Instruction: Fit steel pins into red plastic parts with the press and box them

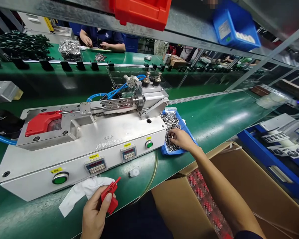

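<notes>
My left hand (96, 210) is closed around a red plastic part (111, 196) with a thin prong at its top, held in front of the machine near the table's front edge. To the right, my right hand (180, 138) reaches into a blue bin (173, 152) full of small metal pins (169, 122). Its fingers are bent together among the pins; what they pinch is hidden. Another red plastic part (41, 122) sits in the fixture at the left end of the metal machine (109, 129).
Green buttons (60, 178) and small counters line the machine's front. A white cloth (86, 189) lies before it. An open cardboard box (226, 172) with bagged red parts stands at lower right. A shelf with a red bin (142, 13) hangs overhead. A co-worker (103, 38) sits opposite.
</notes>
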Demonstrator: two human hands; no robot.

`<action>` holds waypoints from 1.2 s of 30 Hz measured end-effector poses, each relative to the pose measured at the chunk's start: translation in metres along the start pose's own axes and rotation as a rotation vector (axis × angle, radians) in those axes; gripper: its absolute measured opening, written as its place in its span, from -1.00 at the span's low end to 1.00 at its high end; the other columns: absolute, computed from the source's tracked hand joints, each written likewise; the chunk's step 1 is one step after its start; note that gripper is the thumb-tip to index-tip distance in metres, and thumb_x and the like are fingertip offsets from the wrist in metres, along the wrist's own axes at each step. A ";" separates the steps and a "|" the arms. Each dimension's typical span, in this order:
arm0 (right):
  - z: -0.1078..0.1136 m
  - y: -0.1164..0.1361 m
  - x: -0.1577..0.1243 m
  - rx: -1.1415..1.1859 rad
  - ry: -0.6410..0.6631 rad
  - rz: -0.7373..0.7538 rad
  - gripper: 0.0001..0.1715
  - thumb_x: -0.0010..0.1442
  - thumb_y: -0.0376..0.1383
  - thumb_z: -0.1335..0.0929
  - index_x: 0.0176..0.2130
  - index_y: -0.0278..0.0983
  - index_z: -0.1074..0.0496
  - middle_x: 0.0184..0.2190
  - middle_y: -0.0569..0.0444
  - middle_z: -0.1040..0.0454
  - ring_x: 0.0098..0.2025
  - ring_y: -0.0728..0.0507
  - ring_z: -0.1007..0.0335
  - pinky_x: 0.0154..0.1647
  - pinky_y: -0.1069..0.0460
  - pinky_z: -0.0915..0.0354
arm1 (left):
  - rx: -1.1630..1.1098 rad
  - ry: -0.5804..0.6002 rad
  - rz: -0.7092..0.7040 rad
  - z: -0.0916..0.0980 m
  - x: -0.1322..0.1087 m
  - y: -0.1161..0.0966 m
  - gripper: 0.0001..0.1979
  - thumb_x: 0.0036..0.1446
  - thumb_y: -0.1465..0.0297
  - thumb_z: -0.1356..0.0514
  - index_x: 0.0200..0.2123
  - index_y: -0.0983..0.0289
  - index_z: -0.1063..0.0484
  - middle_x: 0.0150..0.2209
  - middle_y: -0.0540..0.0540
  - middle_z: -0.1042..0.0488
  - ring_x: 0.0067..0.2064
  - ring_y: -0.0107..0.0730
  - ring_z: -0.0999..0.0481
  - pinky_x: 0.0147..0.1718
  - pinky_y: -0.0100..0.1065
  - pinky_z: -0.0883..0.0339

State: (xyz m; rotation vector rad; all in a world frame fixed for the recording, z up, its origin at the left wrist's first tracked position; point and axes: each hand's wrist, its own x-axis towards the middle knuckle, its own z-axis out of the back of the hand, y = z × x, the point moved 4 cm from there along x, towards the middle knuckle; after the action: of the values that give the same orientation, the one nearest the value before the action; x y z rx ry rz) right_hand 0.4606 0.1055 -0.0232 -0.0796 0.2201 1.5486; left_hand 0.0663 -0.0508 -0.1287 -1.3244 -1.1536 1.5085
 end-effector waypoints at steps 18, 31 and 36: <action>0.000 0.007 0.004 0.115 -0.254 -0.067 -0.85 0.38 -0.34 -0.26 -0.17 -0.28 -0.42 -0.25 -0.17 -0.58 -0.18 -0.29 -0.55 -0.18 -0.09 -0.43 | -0.002 0.060 -0.043 0.005 0.004 0.003 -0.55 0.22 -0.03 -0.32 -0.19 0.26 -0.65 -0.38 0.08 -0.61 -0.35 -0.24 -0.62 -0.32 -0.35 -0.59; 0.045 0.045 -0.041 1.076 -0.405 0.119 -0.55 0.22 0.05 -0.53 -0.10 -0.19 -0.49 -0.12 -0.06 -0.67 -0.11 -0.22 -0.66 -0.06 -0.14 -0.60 | 0.064 0.050 -0.073 0.003 0.005 -0.004 -0.53 0.21 -0.06 -0.31 -0.21 0.26 -0.65 -0.37 0.10 -0.62 -0.34 -0.19 -0.63 -0.29 -0.31 -0.61; 0.045 0.049 -0.039 1.218 -0.347 0.095 -0.52 0.20 0.06 -0.54 -0.15 -0.18 -0.39 -0.03 -0.09 -0.67 -0.09 -0.22 -0.68 -0.15 -0.10 -0.61 | 0.032 0.058 -0.063 0.003 0.004 0.000 -0.54 0.22 -0.04 -0.31 -0.19 0.25 -0.65 -0.38 0.10 -0.62 -0.35 -0.19 -0.63 -0.33 -0.32 -0.60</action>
State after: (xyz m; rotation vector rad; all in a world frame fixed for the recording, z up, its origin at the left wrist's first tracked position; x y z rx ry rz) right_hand 0.4159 0.0768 0.0326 1.1517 0.8511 1.2698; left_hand 0.0631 -0.0469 -0.1297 -1.2897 -1.1199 1.4288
